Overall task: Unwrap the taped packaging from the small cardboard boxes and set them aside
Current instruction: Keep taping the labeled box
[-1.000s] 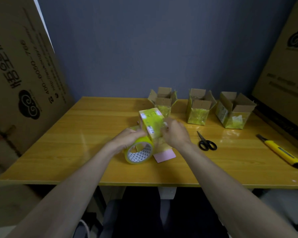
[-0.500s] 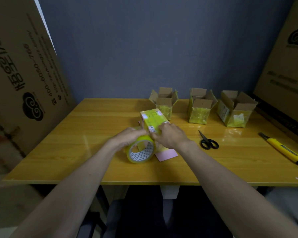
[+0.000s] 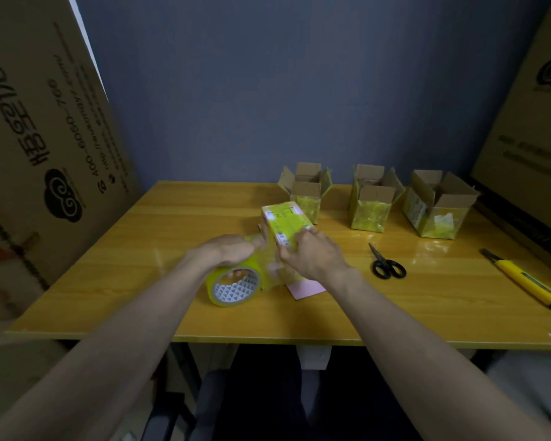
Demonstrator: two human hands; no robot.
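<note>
**Both hands on the taped box at mid-table**

I see a small cardboard box [image 3: 283, 222] sheathed in glossy yellow-tinted tape, oblong, with white barcode labels on its top and near face. It stands near the middle of the wooden table [image 3: 109, 281], whose surface is smooth, yellow-grained and shiny.

My right hand [image 3: 312, 256] lies against the box's right side, its fingers curled onto the near face: that grip is grasping the box. My left hand [image 3: 229, 251] curls over a roll of yellow translucent tape [image 3: 234, 286], which stands on edge just left of the box, touching it, its white core printed with dark triangles. The left grip is clenched around the roll's top. A clear strip of tape seems to run between roll and box; it is blurred.

A pink paper slip [image 3: 306, 289] lies flat under the right wrist.

Along the far edge, three opened cardboard boxes [image 3: 371, 202] stand in a row, flaps up, lower walls wrapped in crinkled yellow tape. Black-handled scissors [image 3: 385, 264] lie right of the hands; a yellow utility knife [image 3: 522, 281] lies near the right edge.
</note>
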